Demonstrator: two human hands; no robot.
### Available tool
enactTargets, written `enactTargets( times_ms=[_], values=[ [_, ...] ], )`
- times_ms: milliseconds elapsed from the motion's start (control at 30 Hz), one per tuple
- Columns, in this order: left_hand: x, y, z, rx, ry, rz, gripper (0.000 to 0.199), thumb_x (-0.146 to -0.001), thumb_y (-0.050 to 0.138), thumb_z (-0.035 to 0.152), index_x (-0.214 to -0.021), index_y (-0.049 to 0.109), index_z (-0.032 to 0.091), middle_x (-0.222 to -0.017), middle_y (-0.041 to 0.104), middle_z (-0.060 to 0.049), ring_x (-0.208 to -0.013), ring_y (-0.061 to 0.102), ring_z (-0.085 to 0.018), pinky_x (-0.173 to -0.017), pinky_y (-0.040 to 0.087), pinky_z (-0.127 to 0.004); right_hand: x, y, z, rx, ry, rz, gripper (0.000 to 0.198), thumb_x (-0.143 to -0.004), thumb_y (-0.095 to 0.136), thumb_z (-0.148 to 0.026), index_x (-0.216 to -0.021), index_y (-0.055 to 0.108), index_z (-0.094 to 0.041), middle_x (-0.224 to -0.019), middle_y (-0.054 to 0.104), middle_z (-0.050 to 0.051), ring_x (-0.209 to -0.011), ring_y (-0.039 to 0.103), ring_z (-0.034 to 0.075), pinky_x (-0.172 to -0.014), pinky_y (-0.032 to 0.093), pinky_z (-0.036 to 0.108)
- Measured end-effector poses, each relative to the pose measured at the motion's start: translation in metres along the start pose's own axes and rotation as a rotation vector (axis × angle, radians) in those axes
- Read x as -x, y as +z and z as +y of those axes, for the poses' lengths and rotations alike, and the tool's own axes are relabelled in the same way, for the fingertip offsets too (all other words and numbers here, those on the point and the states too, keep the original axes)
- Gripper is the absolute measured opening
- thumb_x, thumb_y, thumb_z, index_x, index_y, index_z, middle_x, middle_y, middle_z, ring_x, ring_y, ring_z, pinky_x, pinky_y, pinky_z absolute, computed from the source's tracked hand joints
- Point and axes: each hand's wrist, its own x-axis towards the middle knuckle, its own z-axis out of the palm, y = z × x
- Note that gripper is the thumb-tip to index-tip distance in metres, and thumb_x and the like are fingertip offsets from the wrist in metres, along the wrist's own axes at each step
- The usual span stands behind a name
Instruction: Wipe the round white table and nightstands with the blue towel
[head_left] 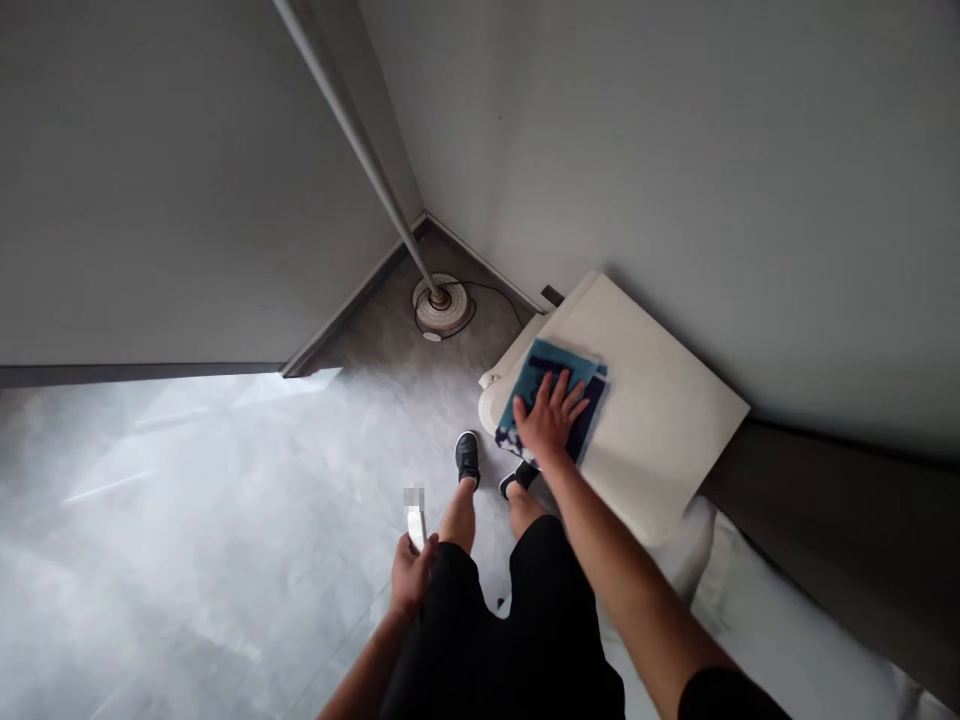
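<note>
Fingers spread, my right hand [551,415] lies flat on a folded blue cloth [551,357] with dark navy and white patches. Beneath the cloth is the cream top of a small cabinet, perhaps a nightstand [660,390], and the cloth reaches its left edge. Down by my left thigh, my left hand [412,575] is closed around a slim white object [416,525]. Its upper end is blurred out, so I cannot tell what kind of thing it is.
A floor lamp's pole [360,150] rises from a round white base [441,302] in the wall corner, with a thin cord [491,287] trailing toward the cabinet. Beside the cabinet at the lower right runs a dark headboard-like panel [825,510]. Glossy grey floor [210,520] spreads to the left.
</note>
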Motion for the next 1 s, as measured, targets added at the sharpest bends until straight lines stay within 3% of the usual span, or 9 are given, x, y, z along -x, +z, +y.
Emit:
enactTargets(
  times_ms=[167, 267, 367, 467, 533, 633, 800, 900, 1000],
  values=[
    [-0.002, -0.001, -0.007, -0.014, 0.043, 0.014, 0.062, -0.071, 0.075, 0.083, -0.087, 0.055, 0.027, -0.067, 0.065, 0.000, -0.064, 0.067, -0.026, -0.064, 0.053, -0.038, -0.190, -0.044, 0.044, -0.002, 0.211, 0.122, 0.094, -0.111, 0.055, -0.060, -0.184, 0.029, -0.008, -0.191, 0.015, 0.028, -0.175, 0.006, 0.056, -0.132, 0.009, 0.090],
    [-0.001, 0.000, -0.023, 0.003, 0.015, 0.009, 0.060, -0.076, 0.074, 0.081, -0.090, 0.057, 0.026, -0.070, 0.069, -0.001, -0.065, 0.068, -0.026, -0.065, 0.055, -0.038, -0.239, -0.054, 0.051, 0.001, 0.245, 0.099, 0.101, -0.110, 0.056, -0.069, -0.186, 0.023, -0.011, -0.191, 0.012, 0.028, -0.175, 0.006, 0.057, -0.130, 0.009, 0.092],
    [0.002, 0.002, -0.034, 0.022, -0.013, 0.015, 0.060, -0.077, 0.073, 0.081, -0.094, 0.057, 0.026, -0.071, 0.071, -0.002, -0.065, 0.070, -0.026, -0.065, 0.055, -0.038, -0.205, -0.049, 0.029, -0.025, 0.134, 0.107, 0.104, -0.104, 0.069, -0.071, -0.185, 0.033, -0.017, -0.193, 0.012, 0.022, -0.173, 0.003, 0.061, -0.130, 0.005, 0.092],
    [0.006, 0.006, -0.030, 0.035, 0.001, 0.013, 0.059, -0.077, 0.075, 0.079, -0.094, 0.057, 0.025, -0.070, 0.070, -0.002, -0.063, 0.068, -0.025, -0.064, 0.054, -0.038, -0.127, -0.036, -0.007, -0.050, -0.135, 0.054, 0.073, -0.105, 0.072, -0.052, -0.170, 0.060, -0.020, -0.193, 0.024, 0.013, -0.174, -0.002, 0.059, -0.132, 0.000, 0.090],
    [0.009, 0.009, -0.014, 0.043, 0.023, 0.014, 0.059, -0.077, 0.077, 0.077, -0.094, 0.056, 0.025, -0.070, 0.070, -0.001, -0.062, 0.068, -0.025, -0.063, 0.054, -0.038, -0.075, -0.024, -0.027, -0.094, -0.259, -0.003, 0.057, -0.107, 0.066, -0.042, -0.159, 0.071, -0.020, -0.190, 0.035, 0.011, -0.176, -0.004, 0.055, -0.136, -0.003, 0.087],
    [0.017, 0.011, 0.025, 0.079, 0.080, 0.026, 0.057, -0.077, 0.078, 0.075, -0.094, 0.056, 0.025, -0.071, 0.067, -0.001, -0.066, 0.071, -0.026, -0.063, 0.055, -0.038, -0.018, -0.008, -0.041, -0.173, -0.382, -0.082, 0.056, -0.109, 0.062, -0.040, -0.160, 0.070, -0.018, -0.184, 0.045, 0.012, -0.179, 0.003, 0.048, -0.140, -0.002, 0.083],
    [0.035, 0.012, 0.108, -0.093, 0.307, 0.105, 0.049, -0.082, 0.079, 0.069, -0.090, 0.053, 0.027, -0.068, 0.056, 0.004, -0.066, 0.065, -0.022, -0.064, 0.052, -0.035, 0.024, 0.005, -0.023, -0.252, -0.639, -0.192, 0.062, -0.108, 0.065, -0.030, -0.169, 0.060, -0.022, -0.188, 0.039, 0.008, -0.180, 0.009, 0.045, -0.142, 0.000, 0.082],
    [0.048, 0.018, 0.155, -0.254, 0.460, 0.191, 0.048, -0.082, 0.083, 0.061, -0.105, 0.062, 0.025, -0.084, 0.070, -0.003, -0.076, 0.067, -0.024, -0.071, 0.053, -0.036, 0.037, 0.008, 0.002, -0.276, -0.745, -0.242, 0.059, -0.109, 0.058, -0.018, -0.167, 0.062, -0.028, -0.188, 0.040, 0.002, -0.181, 0.011, 0.040, -0.143, 0.005, 0.080],
    [0.065, 0.032, 0.193, -0.354, 0.511, 0.211, 0.052, -0.083, 0.089, 0.051, -0.121, 0.068, 0.022, -0.100, 0.079, -0.010, -0.087, 0.073, -0.028, -0.077, 0.055, -0.039, 0.054, 0.011, 0.037, -0.313, -0.781, -0.267, 0.056, -0.109, 0.055, -0.013, -0.161, 0.067, -0.032, -0.185, 0.046, 0.000, -0.180, 0.019, 0.036, -0.144, 0.014, 0.080]
  ],
)
